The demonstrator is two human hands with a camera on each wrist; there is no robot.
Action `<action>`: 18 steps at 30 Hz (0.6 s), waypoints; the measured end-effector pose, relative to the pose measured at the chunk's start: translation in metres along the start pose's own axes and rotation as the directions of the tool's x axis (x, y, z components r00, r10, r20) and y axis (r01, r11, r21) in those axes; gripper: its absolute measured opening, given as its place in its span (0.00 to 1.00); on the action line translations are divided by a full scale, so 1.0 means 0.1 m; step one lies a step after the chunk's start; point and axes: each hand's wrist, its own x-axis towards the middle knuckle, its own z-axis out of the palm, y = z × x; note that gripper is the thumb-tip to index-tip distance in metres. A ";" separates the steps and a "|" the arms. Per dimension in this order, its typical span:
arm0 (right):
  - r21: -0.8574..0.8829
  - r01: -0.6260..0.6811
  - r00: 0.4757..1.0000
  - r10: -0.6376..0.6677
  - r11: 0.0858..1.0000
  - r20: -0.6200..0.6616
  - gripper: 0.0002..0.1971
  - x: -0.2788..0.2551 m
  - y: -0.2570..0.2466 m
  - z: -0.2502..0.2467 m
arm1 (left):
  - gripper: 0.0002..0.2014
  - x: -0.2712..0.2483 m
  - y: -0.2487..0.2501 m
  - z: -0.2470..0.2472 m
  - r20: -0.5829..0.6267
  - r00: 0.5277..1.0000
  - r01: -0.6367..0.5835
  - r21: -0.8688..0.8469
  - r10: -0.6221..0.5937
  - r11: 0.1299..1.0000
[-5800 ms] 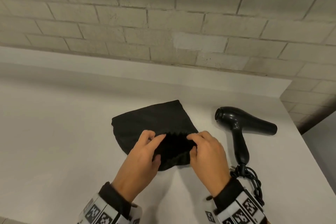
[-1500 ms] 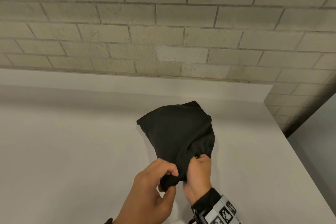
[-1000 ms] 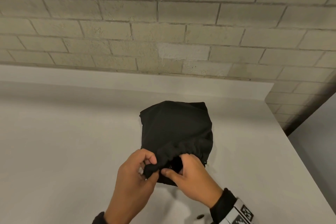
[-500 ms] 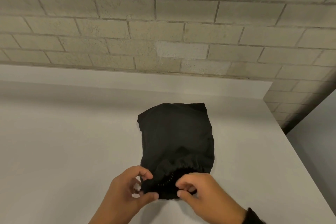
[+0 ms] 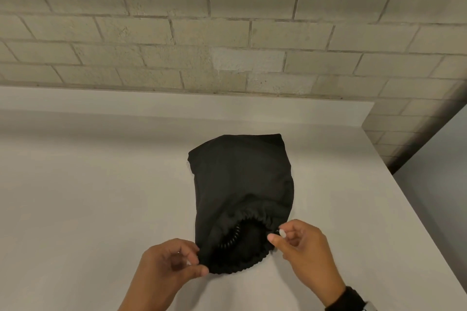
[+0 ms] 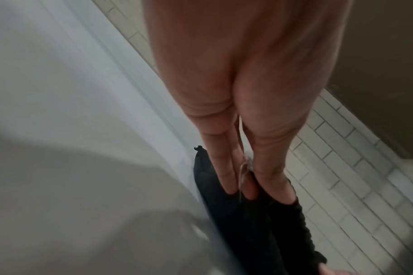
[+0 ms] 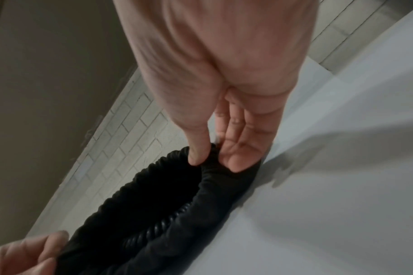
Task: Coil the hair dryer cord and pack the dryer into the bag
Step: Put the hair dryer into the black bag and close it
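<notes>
Black fabric bag (image 5: pixel 242 184) lies lower centre of the head view on the white tabletop (image 5: pixel 88 197), bulging, dryer presumably inside but hidden; only ribbed coiled cord (image 5: pixel 231 240) shows at the gathered mouth. Left hand (image 5: pixel 164 275) pinches the mouth's left rim, right hand (image 5: pixel 303 250) pinches the right rim by a small pale drawstring end (image 5: pixel 281 233). Cloth is soft, matte and limp; the load likely hard and hefty, so grip the hem.

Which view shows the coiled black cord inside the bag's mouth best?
The right wrist view: the ribbed, coiled black cord lies close up inside the black fabric drawstring bag. The head view shows a short, small stretch. The left wrist view shows none, only bag fabric.
</notes>
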 end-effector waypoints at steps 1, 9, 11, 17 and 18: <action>0.031 0.012 1.000 -0.012 0.999 0.005 0.08 0.00 -0.01 -0.01 | 0.13 0.01 -0.01 0.00 -0.002 1.000 0.006 0.001 -0.006 1.000; 0.206 0.078 0.996 -0.068 0.975 -0.052 0.03 -0.14 -0.05 -0.28 | 0.11 -0.01 -0.07 -0.19 0.068 0.998 -0.005 0.073 0.000 0.997; 0.228 0.072 0.993 -0.047 0.971 -0.112 0.03 -0.19 -0.05 -0.31 | 0.15 -0.02 -0.09 -0.22 0.042 0.998 -0.040 0.073 0.037 0.997; 0.261 -0.011 0.970 0.073 0.965 -0.232 0.04 -0.30 0.12 -0.42 | 0.21 -0.07 -0.19 -0.36 -0.037 0.937 -0.311 0.360 0.346 0.880; 0.255 -0.030 0.964 0.096 0.966 -0.250 0.04 -0.31 0.16 -0.45 | 0.22 -0.07 -0.24 -0.42 -0.036 0.932 -0.320 0.389 0.361 0.864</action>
